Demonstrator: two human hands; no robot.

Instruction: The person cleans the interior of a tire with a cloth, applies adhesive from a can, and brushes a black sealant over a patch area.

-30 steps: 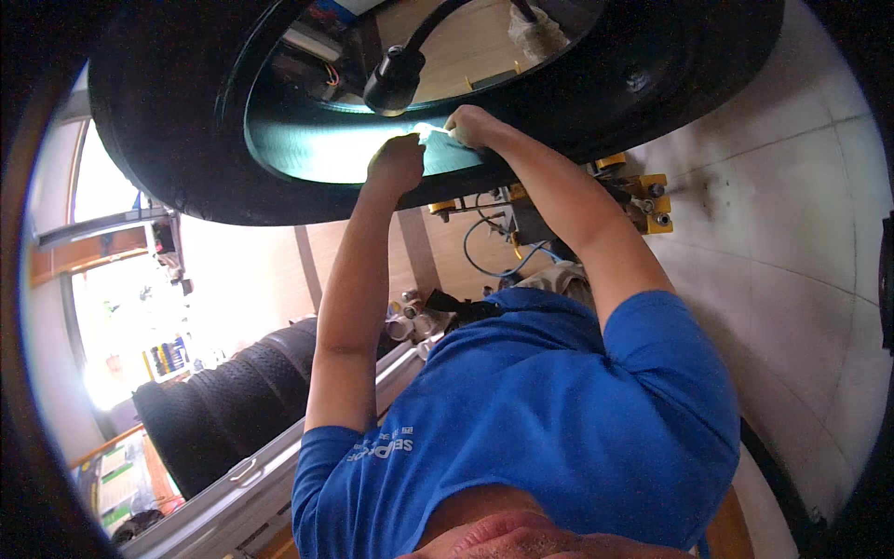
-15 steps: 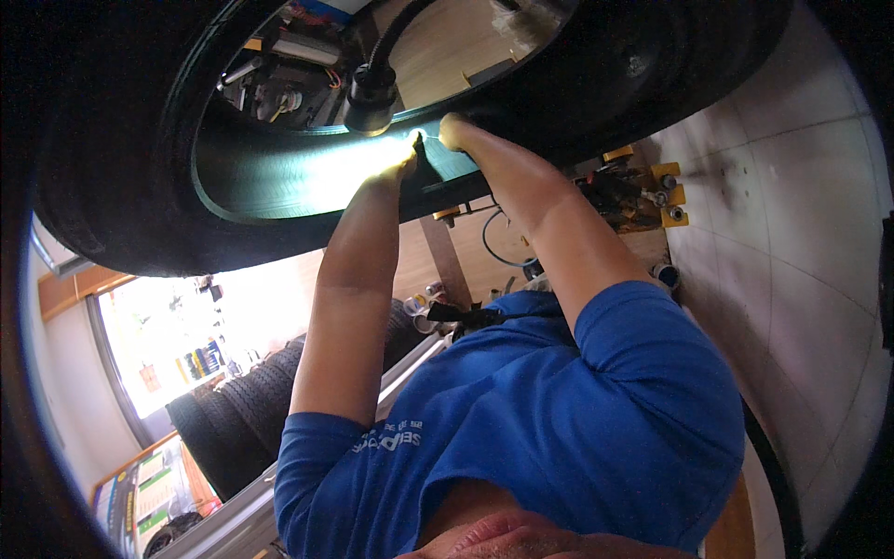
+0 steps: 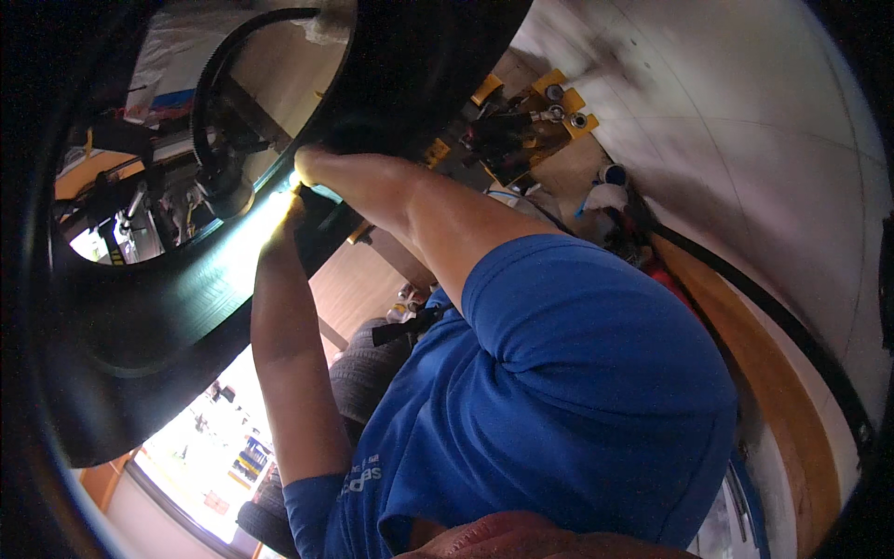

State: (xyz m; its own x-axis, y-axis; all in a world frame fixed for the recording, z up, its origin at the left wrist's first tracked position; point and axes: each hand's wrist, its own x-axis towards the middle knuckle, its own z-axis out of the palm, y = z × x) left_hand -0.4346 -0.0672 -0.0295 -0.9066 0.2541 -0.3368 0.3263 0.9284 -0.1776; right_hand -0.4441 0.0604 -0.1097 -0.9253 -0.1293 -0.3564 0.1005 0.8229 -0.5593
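Landmark: black lamp [image 3: 225, 193] on a bendy neck [image 3: 205, 93], beam on.
Tyre: large black tyre [image 3: 102, 410], tilted, its ring running around the lamp; lamp head shows within its opening.
Inner lining: lit lining [image 3: 191, 296] below the lamp, fine ridges visible; nearest the hands it is mostly glare.
Left hand: left hand [image 3: 289, 207] at the lining, just right of the lamp, in the bright patch.
Left grip: fingers washed out; cannot tell wide or narrow, or whether anything is in it.
Right hand: right hand [image 3: 314, 167] just beside the left one, right of the lamp and a little higher.
Right grip: fingertips lost in glare; cannot tell wide or narrow, or what it holds, if anything.
Done: lamp on and lighting the lining, both hands at the same spot; set-up judged complete, handwork judged under way.
Left: no finished result readable on the lining; hand step judged open, how much remains cannot be told.
Spare tyres: row of spare tyres [image 3: 365, 368], below and right of the lamp, well apart from it.
Equipment: yellow-and-black equipment [image 3: 507, 140], right of the lamp, well apart.
Hose: thick black hose [image 3: 775, 309], far right of the lamp.
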